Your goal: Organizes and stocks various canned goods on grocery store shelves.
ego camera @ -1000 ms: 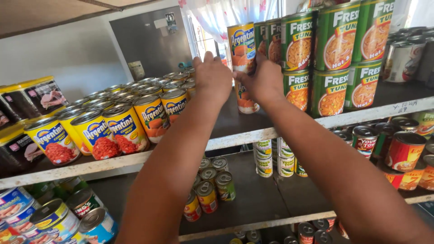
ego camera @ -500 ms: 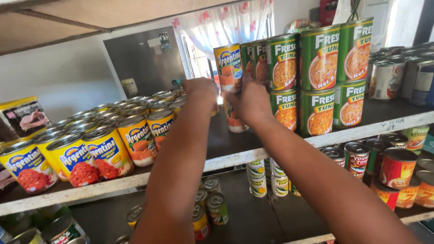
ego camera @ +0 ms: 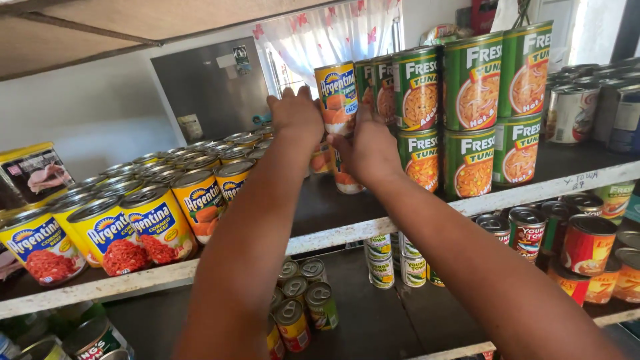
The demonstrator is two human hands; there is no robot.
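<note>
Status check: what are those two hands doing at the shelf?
Both hands on stacked yellow cans: left hand, right hand, top can. Green cans close beside.

The tall can (ego camera: 338, 98) between the hands is yellow with a blue band and an orange food picture. The corned beef cans (ego camera: 143, 227) on the left are yellow with blue-and-white labels and red meat pictures. The tuna cans (ego camera: 473, 87) on the right are green with white lettering, yellow bands and orange food circles. The shelf (ego camera: 320, 240) has a whitewashed edge and dark boards. The curtain (ego camera: 333, 30) is white with small pink flowers.
</note>
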